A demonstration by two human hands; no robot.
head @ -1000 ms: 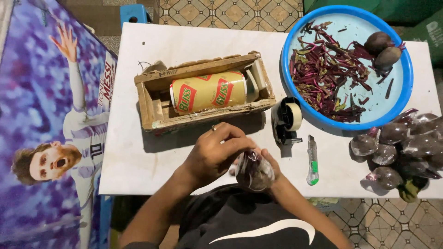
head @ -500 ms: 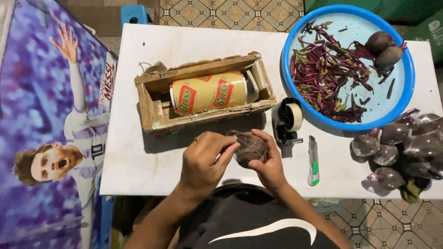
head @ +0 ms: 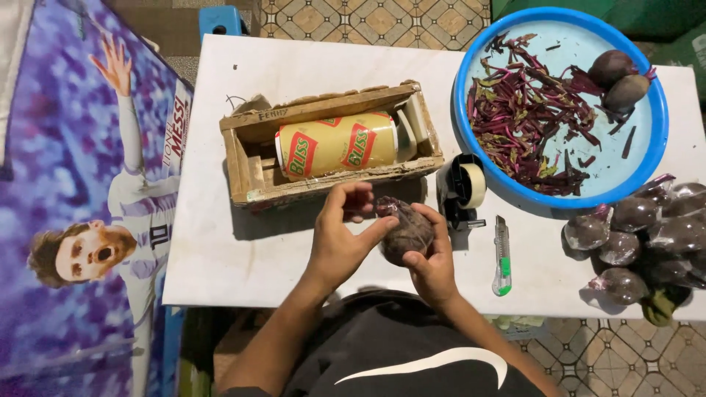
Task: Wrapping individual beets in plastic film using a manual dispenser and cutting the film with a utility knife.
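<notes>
A dark purple beet wrapped in clear film (head: pixel 406 234) is held over the front of the white table (head: pixel 220 250). My right hand (head: pixel 434 261) cups it from below and the right. My left hand (head: pixel 342 239) presses its thumb and fingers against the wrap on the beet's left side. Just behind the hands stands a wooden box (head: pixel 246 165) that holds a yellow roll of cling film (head: pixel 338 143).
A tape dispenser (head: pixel 465 187) and a green utility knife (head: pixel 502 257) lie right of the hands. A blue basin (head: pixel 647 165) holds purple trimmings and two bare beets (head: pixel 621 81). Several wrapped beets (head: pixel 640 231) are piled at the right edge. A poster lies on the left.
Both hands have lifted the wrapped beet from near the table's front edge up toward the wooden box. The left hand's fingers have shifted on the wrap.
</notes>
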